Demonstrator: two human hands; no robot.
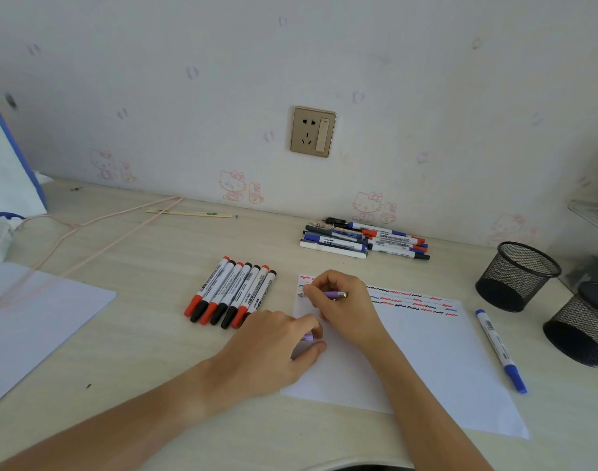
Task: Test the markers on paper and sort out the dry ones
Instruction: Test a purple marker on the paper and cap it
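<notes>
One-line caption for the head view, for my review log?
Right hand tests a purple pen on squiggle-marked paper; left hand holds its cap.

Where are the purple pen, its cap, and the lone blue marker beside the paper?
purple pen point(330, 294), head view, on the barrel showing past the right hand's fingers.
purple cap point(308, 337), head view, on the bit showing between the left hand's fingers.
blue marker point(498, 348), head view, mid-barrel, on the desk.
</notes>
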